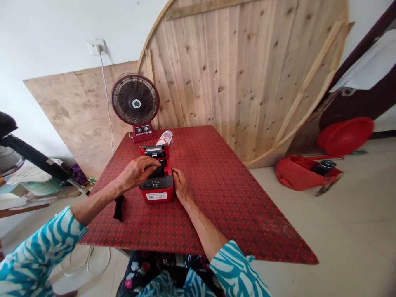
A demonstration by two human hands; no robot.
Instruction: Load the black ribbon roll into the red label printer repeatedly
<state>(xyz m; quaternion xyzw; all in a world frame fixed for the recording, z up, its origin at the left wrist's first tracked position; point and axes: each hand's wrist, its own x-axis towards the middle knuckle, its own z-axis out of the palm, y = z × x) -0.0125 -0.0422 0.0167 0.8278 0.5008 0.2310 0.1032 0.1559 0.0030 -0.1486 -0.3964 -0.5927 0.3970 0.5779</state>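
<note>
OK, mid-job by my read. Red-and-black device [157, 195] sat on the red patterned table [222, 202], left of centre, labelled face toward the wearer. Lid [154, 151] was up, so opening was done. Left hand [137, 171] was over the bay [168, 168], fingers bent, tips at the black part [158, 172] inside; couldn't tell whether it pinched that part or only pressed on it. Right hand [181, 185] lay against the device's right side, thumb near the upper edge, apparently bracing; some fingers were hidden, so couldn't tell its exact grip. Outstanding, in my judgement: whatever was in hand inside the bay, plus the lid, not yet down. Couldn't confirm anything was seated in there, left hand blocked the view. Black strip [118, 208] lay on the table, left of the device, apart from both hands, role unclear. Bottle [166, 137] and fan [136, 103] sat behind, untouched
</note>
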